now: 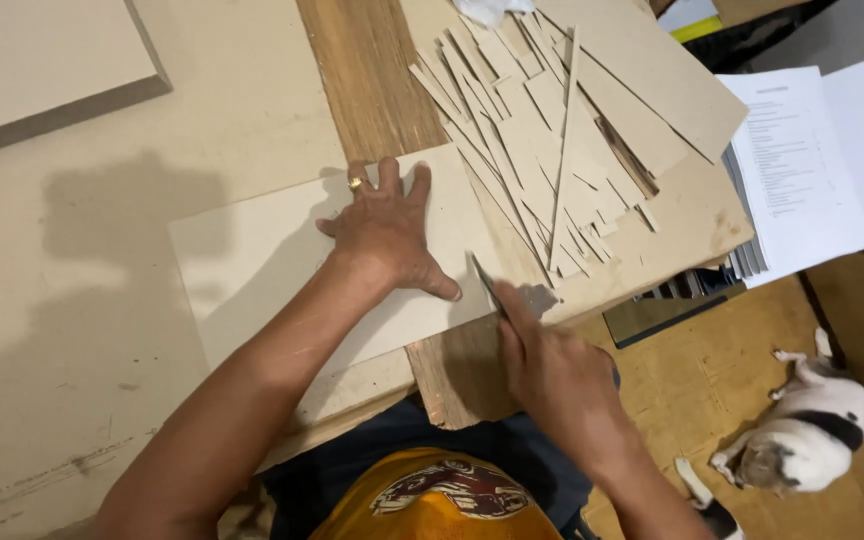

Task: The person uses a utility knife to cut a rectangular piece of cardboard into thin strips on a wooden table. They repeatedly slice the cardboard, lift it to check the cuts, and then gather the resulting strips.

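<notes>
1. While the broad beige desk (72,330) carried everything, a rectangular sheet of pale grey cardboard (262,260) lay flat across it and over a brown wooden plank (372,80).
2. A heap of narrow offcut cardboard strips (532,150) lay just beyond the sheet's right edge.
3. The left hand (384,232) lay spread flat, fingers splayed, pressing the sheet down and gripping nothing.
4. The right hand (552,370) was closed around a thin metal blade (489,282), its tip at the sheet's right edge.
5. Judged from this, the left thumb sat near the blade; a slip could nick it, or the sheet could shift under uneven pressure.
</notes>
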